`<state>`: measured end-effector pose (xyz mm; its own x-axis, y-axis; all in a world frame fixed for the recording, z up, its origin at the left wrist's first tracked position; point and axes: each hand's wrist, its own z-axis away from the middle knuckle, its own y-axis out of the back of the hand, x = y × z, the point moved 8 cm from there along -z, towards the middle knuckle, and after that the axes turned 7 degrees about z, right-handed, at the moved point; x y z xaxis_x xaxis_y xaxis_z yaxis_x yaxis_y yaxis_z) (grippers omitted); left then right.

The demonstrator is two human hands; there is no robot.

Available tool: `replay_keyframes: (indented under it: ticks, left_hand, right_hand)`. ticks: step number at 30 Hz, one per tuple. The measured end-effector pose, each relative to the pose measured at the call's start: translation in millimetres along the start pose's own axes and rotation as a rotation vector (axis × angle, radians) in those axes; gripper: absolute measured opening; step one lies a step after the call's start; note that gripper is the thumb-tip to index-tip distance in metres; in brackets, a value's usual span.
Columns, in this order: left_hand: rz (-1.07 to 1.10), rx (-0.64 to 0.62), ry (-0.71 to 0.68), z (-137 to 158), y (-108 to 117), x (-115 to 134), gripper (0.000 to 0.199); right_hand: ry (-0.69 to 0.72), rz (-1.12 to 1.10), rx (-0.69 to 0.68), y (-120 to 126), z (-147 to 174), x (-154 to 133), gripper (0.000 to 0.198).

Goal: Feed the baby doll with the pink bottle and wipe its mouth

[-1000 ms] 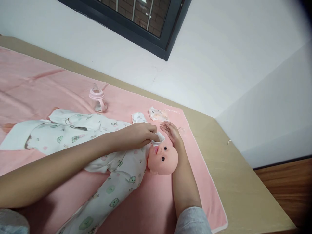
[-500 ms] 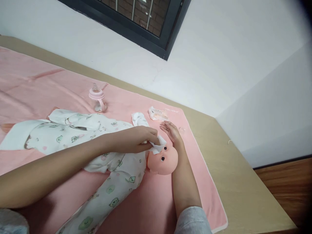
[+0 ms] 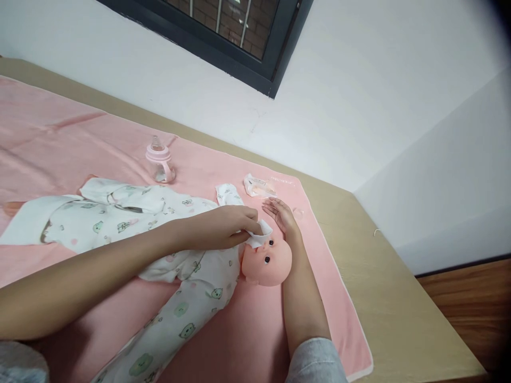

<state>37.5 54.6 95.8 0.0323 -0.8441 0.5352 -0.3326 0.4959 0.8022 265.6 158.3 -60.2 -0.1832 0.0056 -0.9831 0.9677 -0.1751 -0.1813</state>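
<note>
A baby doll in a white printed sleepsuit lies on its back on a pink blanket, its head toward the right. Pinched in my left hand is a white wipe, pressed to the doll's lower face; part of the red mouth shows beside it. My right hand rests on the blanket past the doll's head, holding nothing, its fingers stretched out. The right forearm lies along the top of the doll's head. Close to the right fingertips is a crumpled clear plastic wrapper.
A baby bottle with a pink collar and handle stands on the blanket beyond the doll's body. A small clear piece lies right of my right hand. The wooden tabletop borders the blanket, with a white wall behind.
My left hand and the wipe have shifted slightly toward the doll's chin, uncovering some of the mouth and cheek. My right hand has stayed in place.
</note>
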Motion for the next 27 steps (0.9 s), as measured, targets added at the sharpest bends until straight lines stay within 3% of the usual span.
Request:
replay_keyframes:
  ticks: [12,18,27]
  left_hand:
    - [0.014,0.035,0.015,-1,4,-4,0.031]
    - [0.065,-0.047,0.034,4,10,-1,0.026]
    - [0.096,-0.117,0.023,4,0,-2,0.028]
  right_hand:
    - [-0.014,-0.018,0.015,-1,-1,0,0.023]
    - [-0.008,-0.015,0.021,1,0,0,0.021]
    - [0.004,-0.001,0.008,-1,0,0,0.020]
